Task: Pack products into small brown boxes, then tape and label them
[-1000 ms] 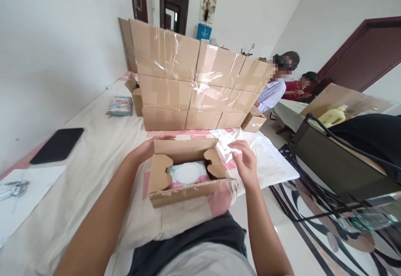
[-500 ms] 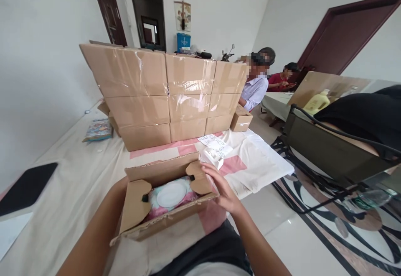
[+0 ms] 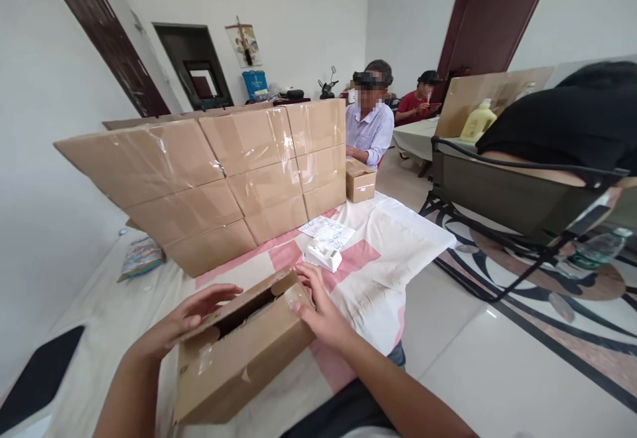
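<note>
A small cardboard box (image 3: pixel 243 358) lies in front of me on the cloth-covered table (image 3: pixel 378 272), its top flaps folded nearly closed. My left hand (image 3: pixel 192 315) rests with fingers stretched out on the box's far left flap. At the box's right end, my right hand (image 3: pixel 318 305) presses against it with the fingers spread over the end flap. What lies inside the box is hidden now. A white tape dispenser (image 3: pixel 324 254) sits just beyond my right hand.
A wall of taped cartons (image 3: pixel 213 179) stands across the table. A small box (image 3: pixel 360 181) and paper slips (image 3: pixel 326 229) lie beyond. A black tablet (image 3: pixel 40 378) is at far left. Two people sit behind; a cot (image 3: pixel 517 192) stands right.
The box's flaps have come down over the wipes pack, which no longer shows. My right hand let go of the white dispenser and moved to the box's end. The view swung right.
</note>
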`<state>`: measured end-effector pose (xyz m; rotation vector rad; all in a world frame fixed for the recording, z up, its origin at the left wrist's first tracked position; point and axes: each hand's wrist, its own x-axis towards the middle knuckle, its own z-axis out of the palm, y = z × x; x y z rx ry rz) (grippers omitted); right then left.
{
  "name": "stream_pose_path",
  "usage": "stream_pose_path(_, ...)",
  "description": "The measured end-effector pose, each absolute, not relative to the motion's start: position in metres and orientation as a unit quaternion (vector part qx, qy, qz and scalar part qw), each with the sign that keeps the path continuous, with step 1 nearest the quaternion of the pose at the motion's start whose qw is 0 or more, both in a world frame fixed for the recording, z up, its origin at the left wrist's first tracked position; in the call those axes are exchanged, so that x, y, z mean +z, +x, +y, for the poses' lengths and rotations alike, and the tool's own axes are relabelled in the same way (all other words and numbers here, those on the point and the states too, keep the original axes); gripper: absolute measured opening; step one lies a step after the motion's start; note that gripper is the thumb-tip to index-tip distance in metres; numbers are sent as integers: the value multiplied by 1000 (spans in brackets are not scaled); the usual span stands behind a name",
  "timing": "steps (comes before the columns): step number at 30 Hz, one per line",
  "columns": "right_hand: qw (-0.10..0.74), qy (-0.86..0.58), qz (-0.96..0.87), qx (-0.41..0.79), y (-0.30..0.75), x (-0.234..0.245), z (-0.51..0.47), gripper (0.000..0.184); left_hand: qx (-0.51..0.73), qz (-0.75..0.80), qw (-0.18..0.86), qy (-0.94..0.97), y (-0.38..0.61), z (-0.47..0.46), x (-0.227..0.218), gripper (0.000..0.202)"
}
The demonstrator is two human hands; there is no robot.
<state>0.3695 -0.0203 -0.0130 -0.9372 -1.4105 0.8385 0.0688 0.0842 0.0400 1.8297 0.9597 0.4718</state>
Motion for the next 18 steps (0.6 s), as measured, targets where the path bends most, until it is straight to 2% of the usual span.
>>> stream_pose_path(3,601,-414,-560,393,362,-15,-22,71,122,451,435,770,52,81,52,73)
stream_pose_path(7,613,-413,-560,375,359,-18,-21,69,110,502,258,818,57,48,57,58)
stream_pose_path(10,627,-411,-565,345,356,-19,-17,66,153,454,60,876,101,-2,41,54)
stream_pose_path(13,635,-421,-550,340,353,-22,-14,57,164,451,-98,872,155,-45,16,68)
stream_pose_path(15,630,-424,-539,365,355,-24,-12,50,186,478,-165,842,177,-53,4,65)
stream_pose_path(18,620,-427,-543,372,371,-28,-3,41,189,476,-199,836,182,-33,4,58)
